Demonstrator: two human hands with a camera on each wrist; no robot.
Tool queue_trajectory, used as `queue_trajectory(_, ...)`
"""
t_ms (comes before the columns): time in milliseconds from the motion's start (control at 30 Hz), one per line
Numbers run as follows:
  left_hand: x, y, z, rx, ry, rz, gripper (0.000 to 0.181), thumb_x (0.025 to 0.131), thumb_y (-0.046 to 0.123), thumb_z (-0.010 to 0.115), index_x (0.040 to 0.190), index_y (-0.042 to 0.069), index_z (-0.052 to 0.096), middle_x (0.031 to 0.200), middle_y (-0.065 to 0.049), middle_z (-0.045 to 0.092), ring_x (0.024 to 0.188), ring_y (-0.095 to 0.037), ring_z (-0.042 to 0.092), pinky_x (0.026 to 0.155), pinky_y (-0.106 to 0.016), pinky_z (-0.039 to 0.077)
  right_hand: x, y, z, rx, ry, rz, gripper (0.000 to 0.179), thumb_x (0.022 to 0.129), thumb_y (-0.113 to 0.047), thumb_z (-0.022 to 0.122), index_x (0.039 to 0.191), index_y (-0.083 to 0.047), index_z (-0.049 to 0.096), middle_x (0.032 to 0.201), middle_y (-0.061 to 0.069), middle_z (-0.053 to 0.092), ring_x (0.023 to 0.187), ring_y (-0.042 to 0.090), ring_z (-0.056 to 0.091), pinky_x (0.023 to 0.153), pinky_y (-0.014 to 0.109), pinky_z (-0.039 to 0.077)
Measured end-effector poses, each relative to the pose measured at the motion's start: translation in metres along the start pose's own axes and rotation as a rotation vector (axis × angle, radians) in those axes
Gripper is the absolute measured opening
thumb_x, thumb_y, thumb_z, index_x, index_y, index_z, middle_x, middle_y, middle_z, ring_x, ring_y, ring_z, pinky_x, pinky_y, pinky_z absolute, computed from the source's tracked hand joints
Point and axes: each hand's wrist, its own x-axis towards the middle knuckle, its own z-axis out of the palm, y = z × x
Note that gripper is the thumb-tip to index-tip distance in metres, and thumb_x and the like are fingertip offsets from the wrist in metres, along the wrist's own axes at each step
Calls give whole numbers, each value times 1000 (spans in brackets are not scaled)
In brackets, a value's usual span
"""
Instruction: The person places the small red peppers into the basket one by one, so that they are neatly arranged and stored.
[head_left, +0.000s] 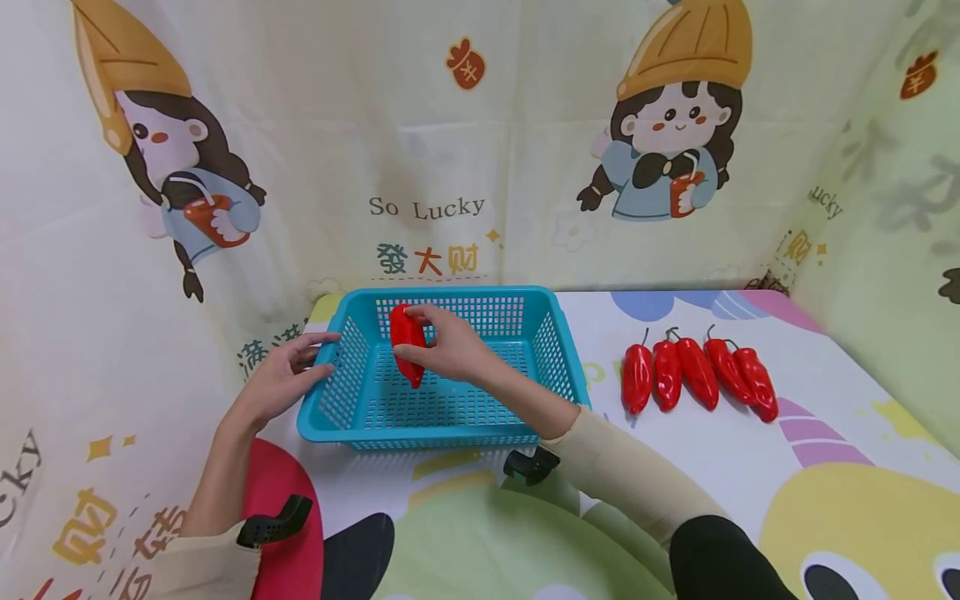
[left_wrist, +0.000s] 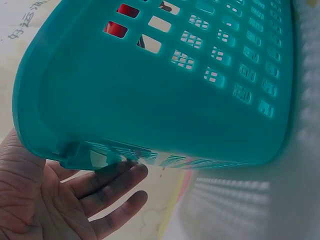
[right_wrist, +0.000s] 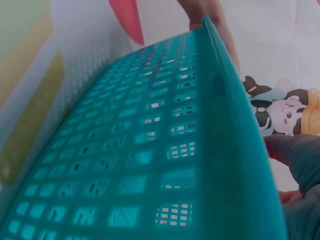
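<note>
A glossy red pepper (head_left: 407, 337) is pinched between the thumb and fingers of my right hand (head_left: 452, 343). It is held lengthwise over the inside of a turquoise plastic basket (head_left: 450, 434), toward its left half. My left hand (head_left: 279, 379) touches the basket's left rim, its index finger and thumb at the edge. In the left wrist view the other fingers (left_wrist: 115, 190) extend loosely beside the outer wall. Red shows through the wall holes there. The basket wall (right_wrist: 220, 150) hides most of the right hand and the pepper in the right wrist view.
Several red peppers (head_left: 696, 372) with dark stems lie in a row on the patterned tablecloth (head_left: 585, 508), right of the basket. A printed curtain (head_left: 525, 150) hangs behind the table and along the sides. Both wrists wear small black devices.
</note>
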Motion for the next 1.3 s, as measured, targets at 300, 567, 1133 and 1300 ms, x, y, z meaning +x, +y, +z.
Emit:
queue_trajectory(300, 0, -1, 0, -1, 0, 7, 63, 99, 18, 67, 154, 3, 42, 150, -29, 47, 127, -50, 56, 87, -47, 60, 16, 3, 12, 2, -30, 64, 64, 94, -26, 74, 149, -10, 46, 141, 11, 57, 123, 30, 57, 76, 29, 59)
queue_trajectory(567, -1, -2, 0, -12, -2, 4, 62, 99, 17, 67, 154, 3, 42, 151, -29, 47, 128, -50, 55, 87, -44, 60, 26, 6, 24, 37, -81, 154, 65, 94, -25, 74, 149, -8, 45, 138, 12, 57, 116, 25, 56, 75, 28, 59)
queue_trajectory(1133, 1, 0, 2, -17, 7, 26, 64, 97, 16, 69, 154, 4, 42, 153, -28, 45, 131, -52, 53, 89, -53, 57, 33, 15, 42, 228, -180, 336, 58, 100, -18, 66, 148, 2, 40, 123, 16, 59, 96, 23, 60, 91, 41, 58)
queue_trajectory(1300, 0, 0, 1, -15, 12, 20, 63, 98, 17, 69, 154, 4, 42, 154, -28, 44, 132, -52, 51, 88, -53, 57, 33, 17, 47, 203, -196, 350, 57, 100, -18, 67, 147, 1, 40, 120, 15, 59, 91, 22, 61, 89, 39, 59)
